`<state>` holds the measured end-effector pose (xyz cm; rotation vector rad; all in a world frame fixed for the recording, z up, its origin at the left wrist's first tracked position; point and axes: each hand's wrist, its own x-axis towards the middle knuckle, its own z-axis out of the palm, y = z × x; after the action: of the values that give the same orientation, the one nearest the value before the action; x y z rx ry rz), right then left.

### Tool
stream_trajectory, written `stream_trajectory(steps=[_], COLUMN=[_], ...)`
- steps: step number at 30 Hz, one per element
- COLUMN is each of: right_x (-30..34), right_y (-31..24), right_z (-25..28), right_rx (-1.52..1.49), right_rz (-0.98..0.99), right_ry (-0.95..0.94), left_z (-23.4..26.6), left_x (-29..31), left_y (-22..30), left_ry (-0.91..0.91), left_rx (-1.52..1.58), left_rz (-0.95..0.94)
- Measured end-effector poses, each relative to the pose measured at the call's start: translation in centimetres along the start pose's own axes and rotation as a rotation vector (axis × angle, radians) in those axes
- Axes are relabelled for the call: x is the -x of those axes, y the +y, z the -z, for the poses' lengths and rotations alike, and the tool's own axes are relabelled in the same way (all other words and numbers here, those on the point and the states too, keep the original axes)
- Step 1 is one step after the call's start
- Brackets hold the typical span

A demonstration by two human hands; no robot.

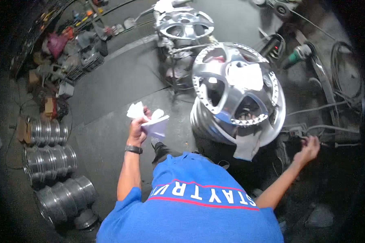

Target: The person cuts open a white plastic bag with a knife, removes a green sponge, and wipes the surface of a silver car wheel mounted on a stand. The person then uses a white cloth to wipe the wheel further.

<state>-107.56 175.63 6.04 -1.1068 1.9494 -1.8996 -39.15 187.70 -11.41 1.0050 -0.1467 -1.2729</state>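
Observation:
My left hand (pixel 138 128) is closed on a folded, partly crumpled white cloth (pixel 155 126), held out over the floor left of the wheel stack. It could be paper; the weave does not show. Out to the right, my right hand (pixel 307 150) has its fingers apart and seems to hold nothing. It is near a metal fitting with a hose (pixel 300 131). Between my hands, a polished spoked wheel rim (pixel 228 88) rests on a stack of rims. Another white cloth (pixel 247 77) lies on its face, and a grey-white glove or rag (pixel 247 145) hangs over its near edge.
Behind stands another polished rim (pixel 185 25) on a cluttered support. A green-bodied power tool (pixel 297 56) and a coiled hose (pixel 346 69) are at right. Bare rim barrels (pixel 50 162) line the left side. Crates and bags (pixel 75 60) crowd the far left.

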Motion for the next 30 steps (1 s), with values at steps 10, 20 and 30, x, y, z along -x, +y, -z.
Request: stream_trajectory(steps=[10,20,30], right_x=[40.3,55.0,63.0], right_y=[-17.6,-20.0,-23.8], right_z=[-32.2,-46.5,-65.6], right_rx=[-0.077,-0.526,-0.524], right_rz=[-0.074,-0.645,-1.034], right_ry=[-1.616,-1.768,-1.623], left_z=[-2.6,10.9,19.1], left_x=[2.0,-1.6,-14.0], left_y=[7.7,22.8,29.8], left_ry=[-0.163,-0.14,0.335], left_rx=[-0.431,-0.009,0.271], left_rz=[0.078,0.082,-0.181])
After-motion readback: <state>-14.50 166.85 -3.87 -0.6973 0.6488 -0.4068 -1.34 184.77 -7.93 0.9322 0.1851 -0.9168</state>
